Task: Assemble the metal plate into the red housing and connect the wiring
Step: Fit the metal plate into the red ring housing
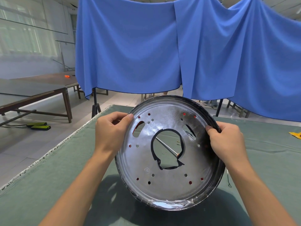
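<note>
The left hand has its grip clamped on the upper left rim of the metal plate, thumb on its face; the right hand clamps the upper right rim. The plate is tilted up between both grips, above the green desk. Red shows through its holes. Beyond hangs a blue cloth.

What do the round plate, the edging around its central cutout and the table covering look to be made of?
Round plate: bare sheet metal, dull silver with soft reflections and punched holes, probably steel or aluminium. Edging: matte black, wrinkled and uneven at the bottom, so likely tape or a soft rubber strip. Table covering: green matte cloth, felt-like, with a frayed pale edge.
</note>
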### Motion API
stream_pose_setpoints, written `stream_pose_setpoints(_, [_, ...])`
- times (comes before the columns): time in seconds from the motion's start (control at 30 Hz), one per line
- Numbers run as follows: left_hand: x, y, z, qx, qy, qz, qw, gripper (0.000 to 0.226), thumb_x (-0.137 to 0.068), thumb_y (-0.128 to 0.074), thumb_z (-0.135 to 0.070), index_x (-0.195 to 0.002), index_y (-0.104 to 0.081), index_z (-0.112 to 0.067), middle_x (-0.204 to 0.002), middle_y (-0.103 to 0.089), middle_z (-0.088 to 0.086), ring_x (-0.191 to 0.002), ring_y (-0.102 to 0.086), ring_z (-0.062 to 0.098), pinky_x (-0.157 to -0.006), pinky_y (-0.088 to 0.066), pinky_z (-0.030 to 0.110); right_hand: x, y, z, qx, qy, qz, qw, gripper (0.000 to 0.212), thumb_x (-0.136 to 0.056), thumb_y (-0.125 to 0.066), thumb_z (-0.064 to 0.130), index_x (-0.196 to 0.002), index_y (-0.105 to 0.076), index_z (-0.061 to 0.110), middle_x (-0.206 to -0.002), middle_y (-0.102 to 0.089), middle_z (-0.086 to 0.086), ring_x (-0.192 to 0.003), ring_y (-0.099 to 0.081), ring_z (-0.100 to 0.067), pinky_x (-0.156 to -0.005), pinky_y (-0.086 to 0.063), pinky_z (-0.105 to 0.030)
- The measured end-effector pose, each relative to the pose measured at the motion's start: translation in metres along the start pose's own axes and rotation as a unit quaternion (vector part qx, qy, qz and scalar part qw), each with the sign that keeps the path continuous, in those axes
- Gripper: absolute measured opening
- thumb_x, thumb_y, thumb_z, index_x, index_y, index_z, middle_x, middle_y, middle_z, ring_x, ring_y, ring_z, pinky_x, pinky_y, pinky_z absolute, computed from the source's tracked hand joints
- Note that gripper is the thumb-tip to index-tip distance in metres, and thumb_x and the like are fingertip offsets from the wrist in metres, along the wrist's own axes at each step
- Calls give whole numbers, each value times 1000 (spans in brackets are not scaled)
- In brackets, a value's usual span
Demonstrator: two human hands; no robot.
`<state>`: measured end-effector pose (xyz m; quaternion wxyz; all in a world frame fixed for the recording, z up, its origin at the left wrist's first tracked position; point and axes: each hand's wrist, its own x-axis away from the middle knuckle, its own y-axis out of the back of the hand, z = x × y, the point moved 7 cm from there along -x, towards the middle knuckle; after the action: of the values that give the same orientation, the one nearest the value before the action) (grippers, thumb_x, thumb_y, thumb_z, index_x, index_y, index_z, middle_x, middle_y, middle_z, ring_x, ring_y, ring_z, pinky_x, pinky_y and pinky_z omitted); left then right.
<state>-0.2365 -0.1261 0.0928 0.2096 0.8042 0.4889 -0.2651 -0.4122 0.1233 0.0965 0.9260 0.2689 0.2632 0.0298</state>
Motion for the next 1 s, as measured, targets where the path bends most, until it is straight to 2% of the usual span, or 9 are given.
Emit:
stream_pose_setpoints(0.13, [0, 2, 1, 2, 4, -10, 1000, 18, -83, -70, -21, -70, -68, -33, -64, -67, -22, -62, -62, 0, -60, -51, 18, -1, -2, -3, -21, -5, 7, 1000, 22, -87, -58, 12, -69, -57, 0, -48, -40, -1, -52, -33, -21, -50, -28, -31])
stream_pose_setpoints(0.2, [0, 3, 2, 2, 4, -14, 1000, 19, -84, -70, -20, -70, -68, -33, -63, -67, -22, -62, -62, -1, -59, -50, 15, 0, -2, -4, -42, -10, 5, 999, 20, -86, -60, 15, -68, -62, 7, -45, -47, 4, -51, -39, -20, -51, -33, -29])
stream_pose_setpoints(0.3, [0, 4, 2, 0, 2, -16, 1000, 21, -85, -68, -19, -71, -67, -34, -63, -66, -25, -63, -62, -4, -59, -48, 10, 0, -1, -5, -70, -22, -2, 997, 19, -85, -64, 23, -67, -65, 16, -53, -59, 3, -55, -49, -21, -54, -38, -29])
stream_pose_setpoints(0.43, [0, 4, 3, 8, 14, -16, 1000, 23, -86, -68, -17, -71, -66, -35, -63, -66, -27, -64, -62, -7, -59, -47, 7, 0, 1, -5, -65, -28, -15, 997, 18, -84, -66, 28, -67, -65, 23, -59, -62, 9, -60, -53, -16, -54, -39, -27])
stream_pose_setpoints(0.63, [1, 2, 6, 54, 50, -14, 997, 21, -81, -71, -13, -68, -70, -29, -61, -69, -17, -59, -63, -3, -57, -47, 7, 2, 5, -2, -38, -13, -38, 998, 22, -87, -62, 26, -65, -60, 23, -63, -63, 6, -68, -56, -27, -55, -37, -30])
stream_pose_setpoints(0.73, [2, 4, 9, 60, 66, -15, 996, 20, -79, -72, -8, -66, -71, -24, -59, -68, -13, -57, -61, -3, -57, -47, 7, 2, 5, -2, -37, -8, -40, 998, 26, -88, -62, 25, -62, -59, 22, -59, -61, 5, -61, -53, -21, -52, -37, -26])
stream_pose_setpoints(0.87, [3, 4, 10, 62, 77, -15, 995, 22, -78, -70, -4, -67, -71, -23, -58, -67, -15, -60, -60, -4, -58, -46, 5, 2, 4, -3, -57, -14, -40, 997, 21, -86, -65, 28, -65, -62, 25, -59, -62, 9, -60, -55, -15, -52, -37, -24])
stream_pose_setpoints(1.0, [6, 3, 6, 90, 89, -13, 992, 11, -66, -62, -16, -69, -69, -25, -59, -67, -17, -61, -61, -6, -54, -45, 5, 2, 3, -5, -82, -24, -39, 996, 19, -82, -69, 34, -65, -64, 27, -64, -65, 12, -68, -59, -21, -57, -40, -30])
